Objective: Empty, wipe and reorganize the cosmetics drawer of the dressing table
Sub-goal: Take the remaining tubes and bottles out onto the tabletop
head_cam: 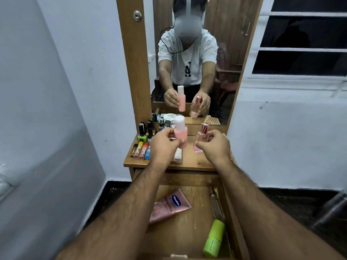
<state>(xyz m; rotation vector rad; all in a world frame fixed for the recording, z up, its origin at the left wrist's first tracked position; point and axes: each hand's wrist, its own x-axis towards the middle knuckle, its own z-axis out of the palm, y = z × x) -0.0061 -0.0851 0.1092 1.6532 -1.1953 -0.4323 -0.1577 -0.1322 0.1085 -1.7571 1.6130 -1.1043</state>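
Still lying in the open wooden drawer (pixel 232 212) are a pink squeeze tube (pixel 170 205), a lime-green roll-on bottle (pixel 214 239) and a slim clear spray vial (pixel 216 204), so emptying looks only partly done, with wiping and reorganizing yet to come. Both arms reach forward over the desk (pixel 195 162): the left hand (pixel 163 145) has its fingers curled round a pink white-capped plastic bottle (pixel 180 135), while the right hand (pixel 214 146) pinches a pink glass perfume bottle (pixel 201 136) just above the desk, near the lip balms (pixel 140 150).

White tee, navy logo; bare forearms
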